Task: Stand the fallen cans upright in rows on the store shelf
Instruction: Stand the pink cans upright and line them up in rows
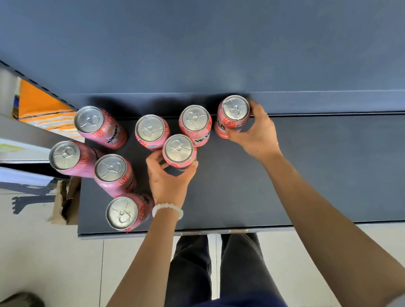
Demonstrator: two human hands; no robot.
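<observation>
**Inspector:** Report the hands.

**Assistant:** The left hand (pixel 167 178), with a white bead bracelet (pixel 167 211) at the wrist, has thumb and fingers curled round the near middle can (pixel 179 151), which stands upright. The right hand (pixel 256 134) grips the far right can (pixel 233 115), also upright, close to the shelf's back wall (pixel 314 99).

**Inspector:** And around them?

**Assistant:** Between the hands, just beyond the left one, two cans (pixel 195 123) stand upright side by side near the back wall. To the left of the left hand, four more pink cans (pixel 111 173) stand with tops up, loosely spread toward the shelf's left edge, one at the front lip. All sit on the dark shelf (pixel 320 167).

**Inspector:** Further out?

**Assistant:** Torn cardboard (pixel 65 202) lies on the tiled floor (pixel 46 252) left of the shelf.
</observation>
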